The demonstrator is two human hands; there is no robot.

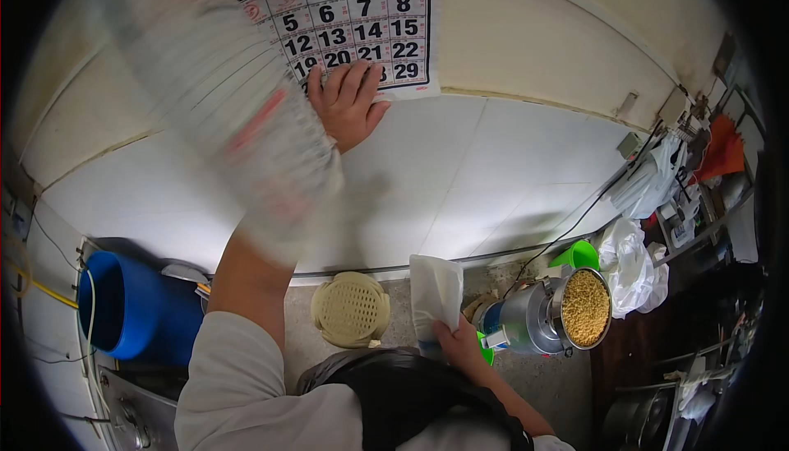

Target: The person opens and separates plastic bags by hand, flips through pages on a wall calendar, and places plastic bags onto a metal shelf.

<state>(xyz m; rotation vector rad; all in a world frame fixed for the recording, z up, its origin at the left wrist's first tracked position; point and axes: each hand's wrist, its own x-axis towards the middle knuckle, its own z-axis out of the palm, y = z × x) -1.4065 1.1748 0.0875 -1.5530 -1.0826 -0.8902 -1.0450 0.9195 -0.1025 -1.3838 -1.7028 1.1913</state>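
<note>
Left hand [349, 104] lay flat on far calendar [355, 33], fingers slightly spread; blurred sheets [238, 106] crossed that forearm [253, 270] at left. Right hand [457, 341], nearer, held white flat item [436, 288] in narrow grip, right of beige stool [352, 307].

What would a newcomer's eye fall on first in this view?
Probably the large white paper calendar at the top, with bold black numbers and a red AUGUST heading; the left hand rests its fingers on the lower part. Next, the golden grain-like bits in the round top of the silver metal machine at lower right, and the big blue plastic barrel at lower left.
</note>
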